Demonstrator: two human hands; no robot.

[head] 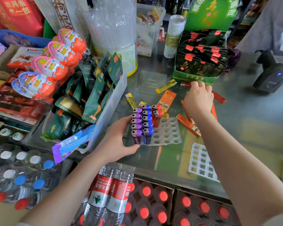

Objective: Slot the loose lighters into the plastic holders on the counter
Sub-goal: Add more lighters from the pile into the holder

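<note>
A: Start on the left. What is the left hand (119, 141) doing?

B: It steadies the clear holder (168, 132) on the worktop (252, 121); thumb at the near edge, fingers curled against the purple lighters (136, 126) on the holder's left side. Blue ones fill the next row, two red ones stand at its far end, and the right half of the holes is bare.

A: And the loose ones?

B: From the holder, a yellow lighter (131, 101) lies just beyond at about 11 o'clock, pointing roughly 11 to 5. A second yellow (166, 86) lies farther off at 12 to 1 o'clock, long axis running 8 to 2.

A: The right hand (198, 100)?

B: Out at 1 o'clock from the holder, knuckles up, fingers curled down at a red lighter (185, 84) by the green box (194, 79). Whether it has hold yet I cannot tell; the fingertips are hidden.

A: So which hand fetches?

B: The right, I judge; that red one lies at its fingertips, and the bare holes lie back toward 7 o'clock from it.
</note>
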